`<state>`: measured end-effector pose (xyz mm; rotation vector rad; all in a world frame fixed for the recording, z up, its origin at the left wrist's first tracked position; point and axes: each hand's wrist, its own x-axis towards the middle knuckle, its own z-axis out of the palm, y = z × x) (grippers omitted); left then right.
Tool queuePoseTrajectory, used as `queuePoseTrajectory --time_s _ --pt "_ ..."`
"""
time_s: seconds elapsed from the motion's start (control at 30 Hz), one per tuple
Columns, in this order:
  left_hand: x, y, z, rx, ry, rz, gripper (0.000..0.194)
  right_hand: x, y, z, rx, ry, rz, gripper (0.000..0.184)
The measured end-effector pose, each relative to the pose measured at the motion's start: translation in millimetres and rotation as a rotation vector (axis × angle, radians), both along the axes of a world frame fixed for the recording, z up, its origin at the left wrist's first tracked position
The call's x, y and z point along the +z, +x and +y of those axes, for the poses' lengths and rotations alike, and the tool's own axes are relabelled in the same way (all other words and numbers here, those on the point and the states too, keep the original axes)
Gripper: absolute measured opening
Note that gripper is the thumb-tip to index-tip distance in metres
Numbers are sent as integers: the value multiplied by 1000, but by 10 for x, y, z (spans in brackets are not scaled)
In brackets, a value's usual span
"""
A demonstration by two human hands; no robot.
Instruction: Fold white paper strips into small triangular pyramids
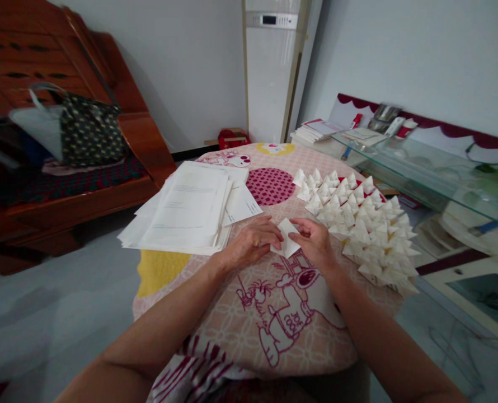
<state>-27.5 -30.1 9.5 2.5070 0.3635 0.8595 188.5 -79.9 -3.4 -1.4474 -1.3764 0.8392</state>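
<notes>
A small folded piece of white paper (288, 239) is between my two hands, just above the patterned tablecloth (249, 313). My left hand (255, 240) has its fingers curled on the paper's left edge. On the right edge, my right hand (314, 239) pinches the same piece between thumb and fingers. To the left lies a stack of printed white sheets (186, 207), with a smaller sheet (244, 202) poking out at its right side. Many pointed folded-paper pieces (353, 218) stand in packed rows to the right of my right hand.
A glass shelf (425, 168) holding cups and papers runs along the right wall. At the left, a wooden bench (98, 184) carries a dark patterned bag (92, 131). A tall white air conditioner (269, 73) stands behind the round table.
</notes>
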Motion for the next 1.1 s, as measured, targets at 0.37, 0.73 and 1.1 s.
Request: queuePoseTrajectory --time_s 0.37,0.73,1.1 --pt "0 -64 76 -64 20 240 32 -95 82 -17 -28 15 -484 42" --pt "-46 -125 155 -66 -187 234 33 -127 68 -102 401 242 -718 37" --pt "-67 -113 194 62 -378 238 18 32 99 -171 533 142 -791 32"
